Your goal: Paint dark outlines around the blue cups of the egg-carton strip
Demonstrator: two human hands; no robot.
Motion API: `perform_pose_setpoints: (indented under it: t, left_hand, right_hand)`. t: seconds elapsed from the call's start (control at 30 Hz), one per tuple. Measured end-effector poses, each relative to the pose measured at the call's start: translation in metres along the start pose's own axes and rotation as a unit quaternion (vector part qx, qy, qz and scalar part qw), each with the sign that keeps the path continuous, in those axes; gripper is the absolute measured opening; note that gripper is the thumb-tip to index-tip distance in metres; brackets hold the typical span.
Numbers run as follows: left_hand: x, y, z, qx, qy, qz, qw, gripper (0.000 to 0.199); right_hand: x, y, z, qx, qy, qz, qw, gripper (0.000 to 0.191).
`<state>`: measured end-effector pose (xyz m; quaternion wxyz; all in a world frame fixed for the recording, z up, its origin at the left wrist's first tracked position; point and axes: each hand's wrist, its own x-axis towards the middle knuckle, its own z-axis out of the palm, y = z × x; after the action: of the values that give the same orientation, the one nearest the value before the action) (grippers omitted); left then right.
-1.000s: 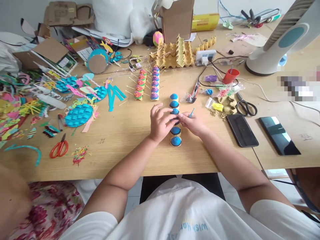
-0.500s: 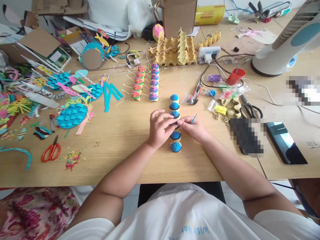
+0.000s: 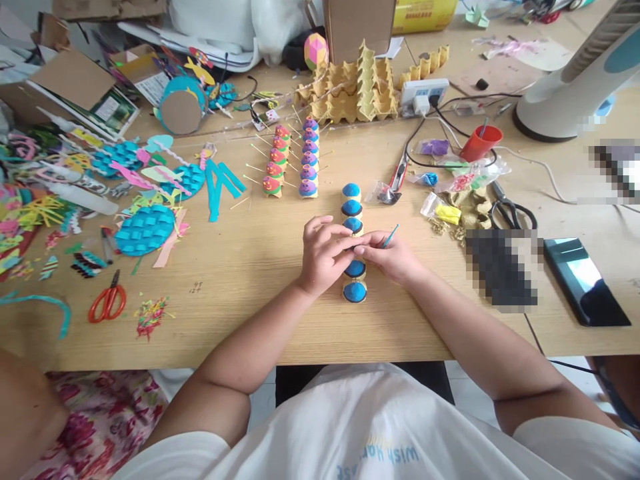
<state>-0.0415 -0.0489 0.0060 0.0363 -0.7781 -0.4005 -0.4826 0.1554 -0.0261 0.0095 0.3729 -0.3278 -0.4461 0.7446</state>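
Note:
A strip of egg-carton cups (image 3: 355, 292) stands in front of me, its bumps topped with blue clay and edged in dark clay. My left hand (image 3: 326, 257) reaches over its middle, thumb and forefinger brought together at the dark edge of one cup. What lies between these fingertips is hidden. From the other side my right hand (image 3: 387, 255) meets them, fingertips pinched at the same cup. A thin blue stick-like tool (image 3: 391, 235) juts up from the right hand's grip. The cup under my fingers is mostly covered.
Two finished-looking strips, red-green (image 3: 276, 163) and purple-blue (image 3: 309, 160), bristle with pins further back. Orange scissors (image 3: 107, 301) and paper scraps lie left. Right are a bag of yellow clay (image 3: 447, 213), black scissors (image 3: 511, 207), a red cup (image 3: 481, 143) and a phone (image 3: 585, 281).
The view has shifted slightly. Both hands stay at the same cup with only small finger movement. At the lower left, another person's arm has come into view.

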Motion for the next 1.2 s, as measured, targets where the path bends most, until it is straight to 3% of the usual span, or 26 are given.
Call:
perform_pose_setpoints:
  t: [0.2, 0.5, 0.67, 0.73, 0.97, 1.2]
  left_hand:
    - [-0.003, -0.005, -0.002, 0.009, -0.010, -0.032, 0.999, 0.010]
    - [-0.001, -0.003, 0.001, -0.017, 0.027, 0.014, 0.999, 0.007]
    - [-0.002, -0.002, 0.002, 0.017, -0.020, -0.011, 1.000, 0.028]
    - [-0.002, -0.002, 0.003, 0.015, -0.032, -0.027, 0.999, 0.032]
    - [-0.001, -0.001, 0.000, 0.003, -0.032, -0.060, 0.998, 0.016]
    - [-0.001, -0.001, 0.001, -0.011, -0.033, -0.070, 0.997, 0.014]
  right_hand:
    - [-0.002, -0.003, 0.000, -0.005, -0.026, 0.007, 1.000, 0.048]
    - [-0.002, -0.001, 0.001, 0.001, -0.008, 0.016, 1.000, 0.047]
    - [-0.001, -0.001, 0.004, 0.017, 0.034, 0.013, 0.999, 0.045]
    - [-0.002, -0.003, 0.005, 0.005, 0.048, 0.003, 0.999, 0.046]
    - [-0.003, -0.014, 0.006, -0.035, 0.098, -0.016, 0.994, 0.058]
    - [-0.004, -0.014, 0.007, -0.128, 0.078, -0.059, 0.987, 0.055]
